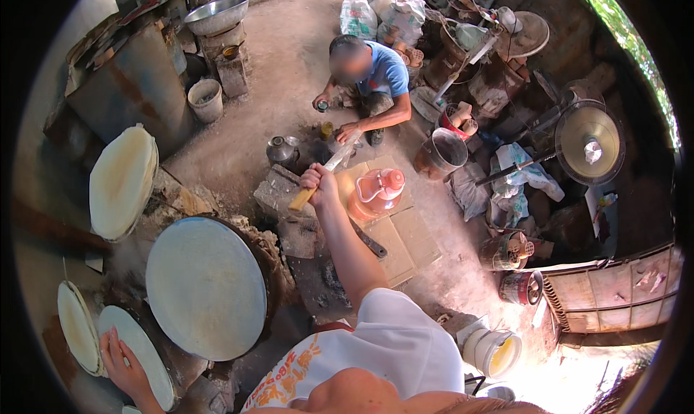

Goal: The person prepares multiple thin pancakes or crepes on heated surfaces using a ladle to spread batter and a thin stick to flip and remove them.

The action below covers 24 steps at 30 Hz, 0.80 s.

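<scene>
My right hand (318, 181) is closed round a long, flat wooden tool (340, 154) with a yellowish handle end and a paler far part; its exact kind I cannot tell. The far end reaches the hand (350, 131) of a crouching person in a blue shirt. At lower left, my left hand (123, 363) lies with fingers stretched out at the edge of a pale round disc (148, 356). Between my arms sits a larger round disc (206, 287), pale grey and flat like a griddle. A pink plastic jug (374, 195) stands on cardboard (412, 248), near a dark strip-shaped tool (372, 242).
More pale discs (123, 183) lean at the left. Bricks (278, 190) lie by the cardboard. A metal kettle (282, 151) stands near the crouching person. Buckets (442, 152), sacks and a standing fan (589, 143) fill the right side. A white bucket (493, 350) is at lower right.
</scene>
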### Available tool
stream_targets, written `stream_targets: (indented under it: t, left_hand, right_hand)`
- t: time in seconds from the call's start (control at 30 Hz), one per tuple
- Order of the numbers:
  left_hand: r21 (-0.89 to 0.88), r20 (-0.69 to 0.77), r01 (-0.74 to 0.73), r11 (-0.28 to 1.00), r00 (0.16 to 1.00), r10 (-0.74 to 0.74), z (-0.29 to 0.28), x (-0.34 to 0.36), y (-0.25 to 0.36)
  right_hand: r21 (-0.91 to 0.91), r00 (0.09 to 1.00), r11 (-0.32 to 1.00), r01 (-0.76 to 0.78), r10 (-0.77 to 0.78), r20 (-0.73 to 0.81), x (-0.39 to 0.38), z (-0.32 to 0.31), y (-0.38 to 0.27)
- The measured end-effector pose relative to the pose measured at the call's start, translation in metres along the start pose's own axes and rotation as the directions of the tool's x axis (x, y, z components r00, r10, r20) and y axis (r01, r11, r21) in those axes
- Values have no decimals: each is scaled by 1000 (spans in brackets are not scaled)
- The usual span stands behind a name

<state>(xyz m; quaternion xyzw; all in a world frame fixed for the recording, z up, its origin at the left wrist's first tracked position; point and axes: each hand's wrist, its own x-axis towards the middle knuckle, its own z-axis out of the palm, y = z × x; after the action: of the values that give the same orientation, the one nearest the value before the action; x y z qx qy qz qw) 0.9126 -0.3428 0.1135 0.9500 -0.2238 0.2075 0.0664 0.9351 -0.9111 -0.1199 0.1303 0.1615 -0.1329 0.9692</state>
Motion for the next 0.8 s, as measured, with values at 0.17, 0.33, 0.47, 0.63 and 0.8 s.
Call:
stream_targets:
  t: [0.17, 0.33, 0.47, 0.63, 0.8]
  left_hand:
    - [172, 11, -18, 985, 1000, 16, -8, -20, -3]
    - [-244, 30, 532, 811, 840, -542, -26, -176, 59]
    - [-33, 190, 830, 557, 553, -811, -62, -272, 160]
    - [-126, 268, 986, 112, 143, -953, -21, -485, 262]
    - [-113, -50, 618, -778, -786, -617, -72, -595, 403]
  right_hand:
    - [-86, 1000, 996, -27, 28, 11, 31, 9, 33]
    - [-725, 921, 582, -368, 334, -199, -117, 8, 208]
    - [-897, 633, -6, -442, 706, -317, -233, -34, 314]
    - [-879, -108, -471, -75, 880, -462, -380, -126, 411]
    - [-802, -598, -542, 250, 565, -568, -572, -233, 441]
